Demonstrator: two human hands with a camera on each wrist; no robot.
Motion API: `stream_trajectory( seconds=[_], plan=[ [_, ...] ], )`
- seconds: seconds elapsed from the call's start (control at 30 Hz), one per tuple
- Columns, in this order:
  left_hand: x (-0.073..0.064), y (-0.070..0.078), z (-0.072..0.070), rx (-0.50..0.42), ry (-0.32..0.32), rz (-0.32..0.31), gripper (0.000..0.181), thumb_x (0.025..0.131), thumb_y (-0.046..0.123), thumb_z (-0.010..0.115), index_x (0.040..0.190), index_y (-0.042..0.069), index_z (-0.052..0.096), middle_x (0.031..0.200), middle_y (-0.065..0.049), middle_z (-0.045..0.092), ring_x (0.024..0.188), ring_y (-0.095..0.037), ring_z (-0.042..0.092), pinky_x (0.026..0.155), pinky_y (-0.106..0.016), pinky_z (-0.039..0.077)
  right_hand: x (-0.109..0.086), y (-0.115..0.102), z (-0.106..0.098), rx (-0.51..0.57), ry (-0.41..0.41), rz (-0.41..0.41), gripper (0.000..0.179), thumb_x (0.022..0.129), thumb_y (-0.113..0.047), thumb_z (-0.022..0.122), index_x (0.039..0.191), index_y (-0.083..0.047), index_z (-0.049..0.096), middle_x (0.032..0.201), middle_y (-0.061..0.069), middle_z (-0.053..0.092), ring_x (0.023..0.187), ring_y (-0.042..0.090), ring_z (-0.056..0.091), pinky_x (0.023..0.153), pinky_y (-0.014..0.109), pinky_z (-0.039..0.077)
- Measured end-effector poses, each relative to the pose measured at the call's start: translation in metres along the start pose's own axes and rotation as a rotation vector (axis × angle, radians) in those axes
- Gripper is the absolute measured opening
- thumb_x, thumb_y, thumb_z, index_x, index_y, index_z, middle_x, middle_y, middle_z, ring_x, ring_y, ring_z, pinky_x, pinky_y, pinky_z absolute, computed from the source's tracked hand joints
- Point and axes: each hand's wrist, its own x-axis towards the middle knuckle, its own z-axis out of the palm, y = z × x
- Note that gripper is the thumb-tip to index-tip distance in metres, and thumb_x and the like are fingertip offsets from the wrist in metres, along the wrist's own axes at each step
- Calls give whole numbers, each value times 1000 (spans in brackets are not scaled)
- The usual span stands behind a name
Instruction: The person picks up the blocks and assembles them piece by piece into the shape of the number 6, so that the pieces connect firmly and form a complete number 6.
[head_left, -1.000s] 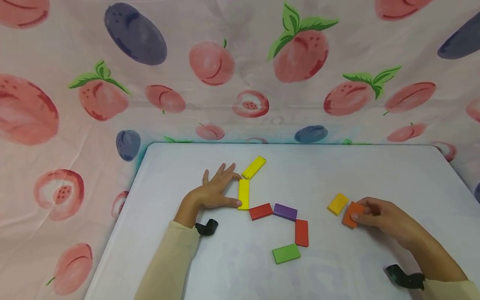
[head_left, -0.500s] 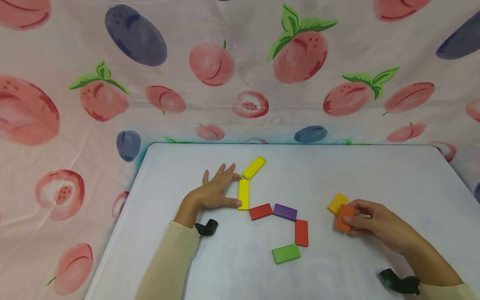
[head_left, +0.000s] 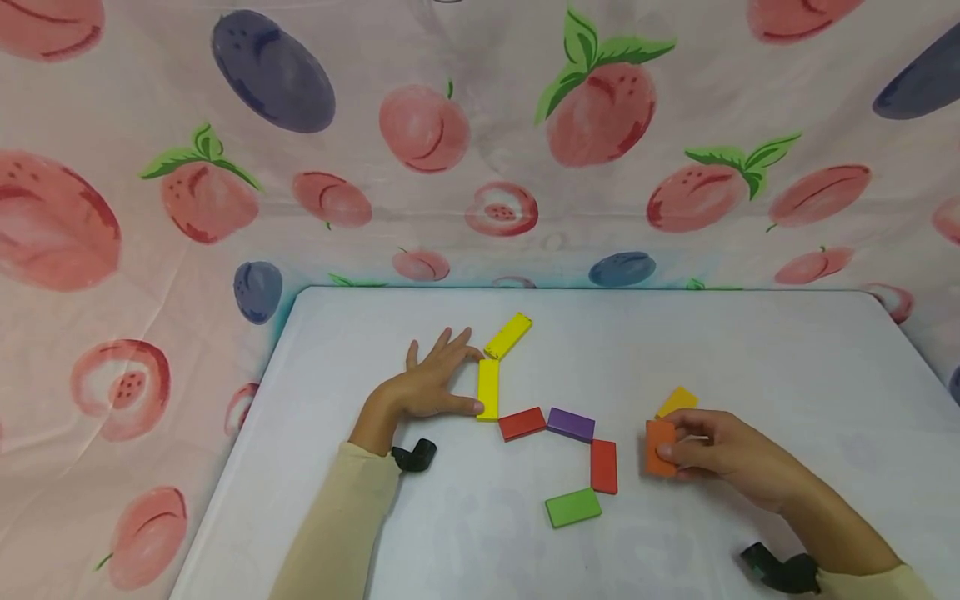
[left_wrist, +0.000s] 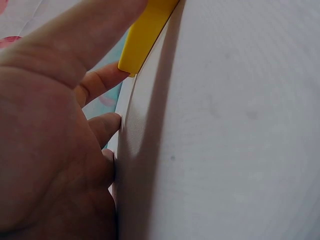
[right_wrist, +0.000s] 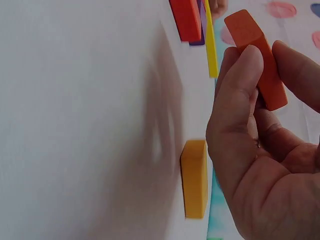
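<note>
My right hand (head_left: 727, 454) pinches an orange block (head_left: 660, 447) between thumb and fingers, held above the white tabletop. In the right wrist view the orange block (right_wrist: 257, 60) is tilted in the fingertips, its shadow on the table. Close behind it lies a yellow-orange block (head_left: 677, 402), partly hidden by that hand in the head view. My left hand (head_left: 427, 383) holds a long yellow block (head_left: 488, 387) lengthwise, thumb at the near end and index finger at the far end, other fingers spread. The left wrist view shows the index fingertip touching the yellow block's end (left_wrist: 142, 37).
A second yellow block (head_left: 508, 336) slants away behind the first. From the held yellow block a curved row runs right and nearer: a red block (head_left: 522, 424), a purple block (head_left: 571, 424), another red block (head_left: 603, 467) and a green block (head_left: 573, 507). A fruit-print cloth (head_left: 570, 242) hangs behind the table.
My right hand has moved left and slightly nearer with the orange block, passing in front of the yellow-orange block. The left hand and the row of blocks stay still.
</note>
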Motion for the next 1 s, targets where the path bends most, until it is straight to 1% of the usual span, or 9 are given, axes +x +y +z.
stream_trajectory(
  seconds=[0.13,0.3,0.4,0.5,0.67,0.87,1.0],
  plan=[
    [0,0,0,1,3,1,77,84,54,79,147,30,43,174,2,3,161,-23,-11,119,-65,-20,1,-6,8,-24,-13,-41,58,94,-26,74,139,5,53,121,16,57,99,21,62,82,30,62],
    [0,0,1,3,5,2,77,84,54,79,147,31,42,174,3,3,161,-23,-11,120,-64,-20,5,-14,20,-26,-36,-103,53,94,-25,74,137,-1,56,109,14,61,93,21,64,76,31,60],
    [0,-1,1,6,1,1,76,84,54,79,147,31,42,174,4,2,161,-22,-12,120,-64,-20,7,-19,29,-32,-38,-111,52,93,-27,75,135,-2,56,107,12,65,93,22,64,75,31,59],
    [0,-1,1,10,-2,1,76,84,54,78,147,31,42,174,4,1,160,-22,-13,119,-64,-20,9,-25,37,-39,-40,-113,50,92,-29,76,131,-3,58,105,11,69,94,23,65,77,30,60],
    [0,-1,1,7,-1,4,77,84,54,78,148,31,42,174,4,1,160,-22,-13,119,-65,-20,13,-33,51,-37,-69,-145,45,91,-30,78,123,-3,61,102,11,68,93,24,66,79,29,60],
    [0,-2,1,10,3,0,77,84,55,78,147,32,42,174,4,2,160,-22,-12,119,-65,-20,18,-44,67,-48,-94,-191,43,89,-33,80,119,-6,64,98,11,68,88,25,65,74,29,59],
    [1,-2,2,5,3,2,76,84,55,79,147,31,42,174,4,2,160,-22,-12,119,-65,-20,24,-50,77,-54,-108,-184,45,87,-35,82,119,-8,64,99,10,68,89,25,66,75,30,59]
  ],
)
